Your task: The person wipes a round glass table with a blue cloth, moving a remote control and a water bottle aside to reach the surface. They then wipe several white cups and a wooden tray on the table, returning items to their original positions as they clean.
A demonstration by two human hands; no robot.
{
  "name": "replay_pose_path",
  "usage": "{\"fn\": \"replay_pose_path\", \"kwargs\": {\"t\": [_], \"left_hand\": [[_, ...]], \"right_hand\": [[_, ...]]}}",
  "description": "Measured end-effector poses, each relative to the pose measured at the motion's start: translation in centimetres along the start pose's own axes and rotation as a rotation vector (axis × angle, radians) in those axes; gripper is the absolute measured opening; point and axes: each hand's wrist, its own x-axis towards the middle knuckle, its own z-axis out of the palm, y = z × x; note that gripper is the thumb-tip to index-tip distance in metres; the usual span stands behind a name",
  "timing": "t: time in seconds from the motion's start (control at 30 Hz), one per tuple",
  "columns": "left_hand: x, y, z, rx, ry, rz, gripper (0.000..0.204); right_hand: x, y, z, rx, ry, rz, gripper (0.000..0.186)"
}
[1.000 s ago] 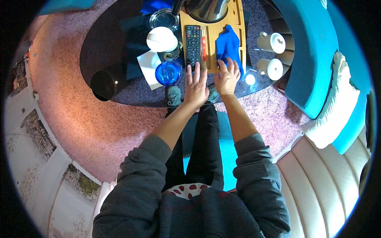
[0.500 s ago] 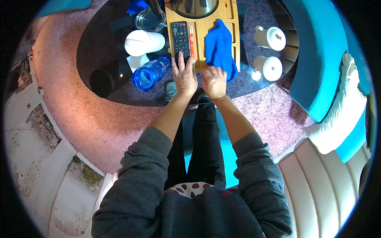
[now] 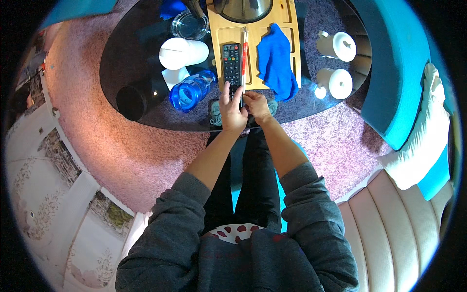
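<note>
Remote lies straight far of left hand, long axis near-to-far, over wooden tray. Left hand nearer, fingers spread across remote's near end. Right hand narrowed, fingertips by near end of red-and-white stick; can't tell if either grips. Dark oval table; pinkish carpet; teal sofa right.

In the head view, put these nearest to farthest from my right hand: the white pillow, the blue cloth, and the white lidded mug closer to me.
From your right hand:
1. Blue cloth: just ahead, slightly right.
2. Closer white lidded mug: farther right.
3. White pillow: far right.
</note>
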Motion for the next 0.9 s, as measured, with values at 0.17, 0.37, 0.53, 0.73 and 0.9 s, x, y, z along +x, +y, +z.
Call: {"fn": "replay_pose_path", "kwargs": {"t": [0.17,0.37,0.53,0.73,0.9], "left_hand": [[-2.0,-0.4,-1.6,-0.135,-0.068,-0.012,0.067],[-6.5,-0.6,-5.8,-0.271,-0.191,0.047,0.061],[-10.5,-1.7,-9.1,-0.259,-0.313,-0.044,0.064],[-10.9,-3.1,-9.9,-0.317,-0.334,-0.022,0.066],[-10.0,-3.5,-9.8,-0.337,-0.275,0.057,0.067]], "right_hand": [[-0.8,0.3,0.9,0.097,-0.043,0.013,0.013],[-4.5,8.6,-1.5,-0.196,-0.277,-0.067,0.016],[-8.5,12.0,-1.5,-0.375,-0.166,0.159,0.017],[-7.4,13.0,1.6,-0.397,-0.068,0.113,0.017],[-8.0,13.3,3.4,-0.462,-0.031,0.072,0.017]]}}
